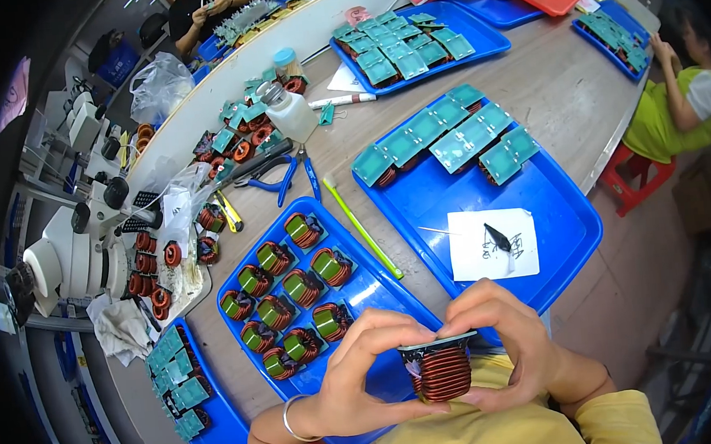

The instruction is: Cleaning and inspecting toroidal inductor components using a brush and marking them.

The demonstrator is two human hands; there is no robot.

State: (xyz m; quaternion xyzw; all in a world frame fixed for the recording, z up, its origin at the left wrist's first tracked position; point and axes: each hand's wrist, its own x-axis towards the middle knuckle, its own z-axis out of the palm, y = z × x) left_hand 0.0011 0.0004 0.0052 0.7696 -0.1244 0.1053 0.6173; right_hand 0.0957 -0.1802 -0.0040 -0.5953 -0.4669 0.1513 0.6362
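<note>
Close in front of my body, a copper-wound toroidal coil (442, 374) is held between both hands, with a thin green board seen edge-on across its top. My left hand (358, 378) grips it from the left, its fingertips at the board edge and its thumb under the coil. My right hand (517, 355) mirrors this on the right, fingers at the top and thumb below. Just left and beyond, a blue tray (368, 283) bears several green-banded coils. Farther right lies another blue tray (409, 218), with green boards (473, 137) on coils along its far side.
A white paper (474, 263) with a black pointed object (498, 237) lies in the right tray. Blue-handled pliers (282, 178), a green stick (364, 231) and a white bottle (289, 114) are beyond. Microscopes (52, 251) stand left. A person in green (682, 112) sits right.
</note>
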